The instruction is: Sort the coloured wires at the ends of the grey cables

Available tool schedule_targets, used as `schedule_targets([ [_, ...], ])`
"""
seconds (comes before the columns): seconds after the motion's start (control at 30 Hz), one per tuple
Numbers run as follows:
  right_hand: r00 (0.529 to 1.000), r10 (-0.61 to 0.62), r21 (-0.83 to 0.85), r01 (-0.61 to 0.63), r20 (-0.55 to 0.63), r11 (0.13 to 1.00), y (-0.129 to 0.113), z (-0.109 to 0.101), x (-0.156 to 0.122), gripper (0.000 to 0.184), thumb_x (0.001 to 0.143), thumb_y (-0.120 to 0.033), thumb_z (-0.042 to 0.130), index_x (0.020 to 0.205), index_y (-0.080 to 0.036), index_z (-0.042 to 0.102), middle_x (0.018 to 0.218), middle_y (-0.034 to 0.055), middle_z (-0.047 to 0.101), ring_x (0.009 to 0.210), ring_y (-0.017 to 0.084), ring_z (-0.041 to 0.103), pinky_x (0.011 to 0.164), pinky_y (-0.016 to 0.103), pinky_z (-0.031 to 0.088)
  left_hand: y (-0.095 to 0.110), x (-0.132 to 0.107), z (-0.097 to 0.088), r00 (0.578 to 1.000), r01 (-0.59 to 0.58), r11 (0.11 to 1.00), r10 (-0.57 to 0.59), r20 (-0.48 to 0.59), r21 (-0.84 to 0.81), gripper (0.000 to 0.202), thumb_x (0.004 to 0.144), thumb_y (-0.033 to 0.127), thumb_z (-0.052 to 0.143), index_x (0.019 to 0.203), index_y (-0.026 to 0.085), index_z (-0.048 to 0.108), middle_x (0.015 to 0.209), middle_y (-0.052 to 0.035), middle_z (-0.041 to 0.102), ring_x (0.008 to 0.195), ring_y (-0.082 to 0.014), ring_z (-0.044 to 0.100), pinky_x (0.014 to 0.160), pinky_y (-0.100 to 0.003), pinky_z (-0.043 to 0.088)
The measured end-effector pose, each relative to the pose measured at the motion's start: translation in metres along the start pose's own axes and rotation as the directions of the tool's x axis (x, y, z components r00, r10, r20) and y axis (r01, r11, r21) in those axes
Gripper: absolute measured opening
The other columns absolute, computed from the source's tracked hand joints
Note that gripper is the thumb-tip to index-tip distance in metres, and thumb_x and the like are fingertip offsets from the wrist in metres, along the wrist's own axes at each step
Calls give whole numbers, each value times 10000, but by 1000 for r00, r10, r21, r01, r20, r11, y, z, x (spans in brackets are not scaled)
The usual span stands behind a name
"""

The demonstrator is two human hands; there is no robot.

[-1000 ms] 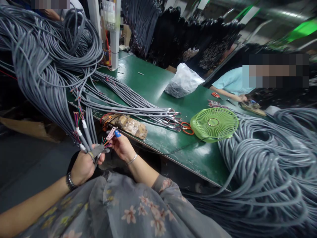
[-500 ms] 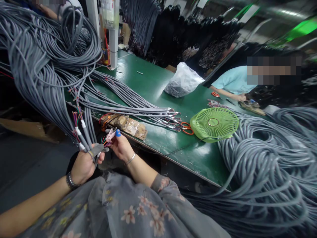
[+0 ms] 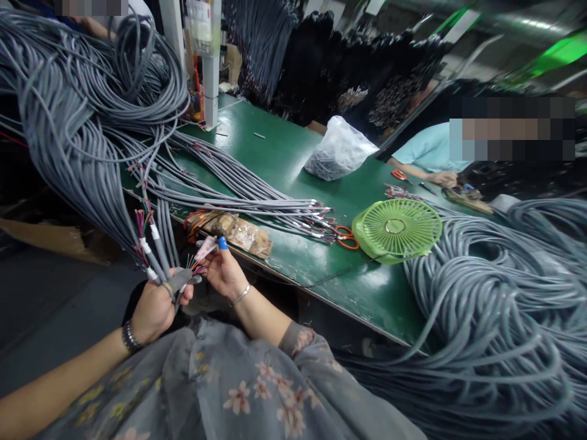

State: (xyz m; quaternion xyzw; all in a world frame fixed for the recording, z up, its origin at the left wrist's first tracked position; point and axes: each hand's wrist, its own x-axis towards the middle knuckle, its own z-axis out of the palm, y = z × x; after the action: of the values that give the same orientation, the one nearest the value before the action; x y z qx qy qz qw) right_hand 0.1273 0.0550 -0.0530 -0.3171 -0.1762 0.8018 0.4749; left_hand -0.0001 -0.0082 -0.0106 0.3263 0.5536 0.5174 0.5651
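My left hand [image 3: 155,308] is closed around a few grey cables [image 3: 160,260] with white bands near their ends. Grey coverings seem to wrap its thumb and finger. Fanned coloured wires [image 3: 194,265] stick out of a cable end at its fingertips. Just right of them is my right hand [image 3: 224,274], with a blue cover on its thumb tip. Between its thumb and fingers is a pale pinkish strip [image 3: 206,247], whose kind I cannot make out. More stripped wire ends [image 3: 143,221] stand above my left hand.
Grey cable bundles [image 3: 68,110] hang over the left table edge; coils [image 3: 499,299] fill the right. On the green table [image 3: 284,159] are a taped wooden block [image 3: 247,235], orange-handled scissors [image 3: 347,237], a green fan [image 3: 397,227] and a plastic bag [image 3: 339,150]. A co-worker sits opposite.
My right hand has shifted very slightly right and up, and the pale strip has turned a little with it. My left hand stays in place around the cables.
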Motion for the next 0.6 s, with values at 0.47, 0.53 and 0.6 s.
schedule_targets([
  [0.47, 996, -86, -120, 84, -12, 989, -1, -5, -2, 506, 683, -616, 928, 801, -176, 709, 668, -18, 640, 607, 100, 556, 572, 214, 513, 4, -4, 5, 997, 0, 998, -5, -82, -58, 295, 462, 417, 863, 504, 199, 668, 417, 11, 601, 399, -99, 485, 390, -208, 364],
  [0.53, 996, -83, -107, 81, -16, 991, -1, -5, -3, 482, 699, -591, 929, 792, -173, 708, 652, -20, 628, 608, 101, 550, 584, 218, 513, 5, -3, 5, 996, 14, 998, -19, -86, -59, 287, 460, 413, 856, 500, 197, 672, 418, 9, 602, 405, -97, 489, 396, -205, 367],
  [0.6, 997, -78, -90, 76, -15, 993, -1, -5, -2, 460, 712, -570, 930, 772, -176, 701, 638, -24, 619, 603, 100, 543, 594, 221, 513, 6, -2, 6, 996, 28, 998, -32, -84, -50, 283, 461, 412, 848, 490, 194, 670, 420, 6, 603, 410, -92, 489, 401, -201, 366],
])
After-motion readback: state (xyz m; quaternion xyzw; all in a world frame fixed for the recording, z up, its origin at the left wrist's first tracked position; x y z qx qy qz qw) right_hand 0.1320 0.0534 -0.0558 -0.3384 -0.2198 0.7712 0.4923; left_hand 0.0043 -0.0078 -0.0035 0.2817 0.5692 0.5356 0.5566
